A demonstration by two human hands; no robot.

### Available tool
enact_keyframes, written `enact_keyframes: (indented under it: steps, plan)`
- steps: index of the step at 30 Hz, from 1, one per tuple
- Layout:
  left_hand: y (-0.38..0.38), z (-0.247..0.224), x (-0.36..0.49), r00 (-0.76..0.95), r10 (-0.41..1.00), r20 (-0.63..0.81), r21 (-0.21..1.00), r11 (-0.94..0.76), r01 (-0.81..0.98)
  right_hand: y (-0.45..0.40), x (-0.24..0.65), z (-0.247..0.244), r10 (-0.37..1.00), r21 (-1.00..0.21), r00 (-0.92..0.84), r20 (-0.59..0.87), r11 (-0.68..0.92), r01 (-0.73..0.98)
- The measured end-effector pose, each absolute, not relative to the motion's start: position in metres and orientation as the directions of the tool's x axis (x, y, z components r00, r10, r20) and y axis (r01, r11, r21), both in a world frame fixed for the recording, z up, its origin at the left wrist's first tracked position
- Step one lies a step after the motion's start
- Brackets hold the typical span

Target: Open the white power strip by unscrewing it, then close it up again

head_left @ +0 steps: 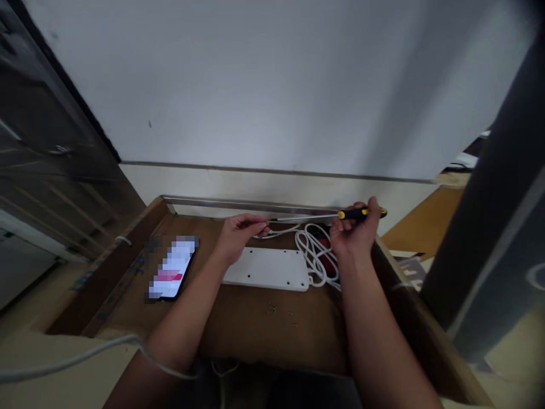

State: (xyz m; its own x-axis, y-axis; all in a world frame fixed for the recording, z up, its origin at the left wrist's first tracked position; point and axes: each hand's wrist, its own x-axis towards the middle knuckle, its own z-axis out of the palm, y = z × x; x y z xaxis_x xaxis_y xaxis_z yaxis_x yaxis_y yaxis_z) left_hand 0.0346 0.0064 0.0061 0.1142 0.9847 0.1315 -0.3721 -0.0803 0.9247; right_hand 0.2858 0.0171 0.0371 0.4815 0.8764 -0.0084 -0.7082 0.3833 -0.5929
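Clenched on the yellow-and-black handle of a screwdriver [361, 213], the right hand [353, 236] held the thin steel shaft roughly level, pointing left, its tip just beside the fingers [259, 222] of the left hand [238, 237]. That left grip was curled close to the end of a white cable [279, 231], but whether it was pinching the cable or the shaft could not be told. Below the hands, a white power strip [266, 268] lay on a brown desk [255, 335], its flat back facing up and showing small holes. A coiled white cord [315, 253] sat just right of the strip, looped over something red [326, 255]. A few small screws [271, 307] lay nearer the person. Farther left rested a phone [172, 268] with a pixelated screen, while a pale cable [72, 358] ran over the desk's near edge by the left forearm.
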Motion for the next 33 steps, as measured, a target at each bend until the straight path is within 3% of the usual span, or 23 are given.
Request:
enact_keyframes:
  steps: [16,24,33]
  plan:
    - [0.005,0.003,0.039,0.099,0.990,0.104,0.950,-0.069,-0.305,0.013,0.283,0.045,0.872,-0.636,0.488,-0.026,0.362,-0.682]
    - [-0.002,0.008,0.037,0.070,0.947,0.313,0.945,-0.303,-0.128,0.016,0.283,0.043,0.811,-0.736,0.582,-0.057,0.359,-0.573]
    - [-0.009,0.002,0.041,0.010,0.885,0.465,0.884,-0.465,0.033,0.024,0.284,0.027,0.821,-0.776,0.552,-0.146,0.251,-0.579]
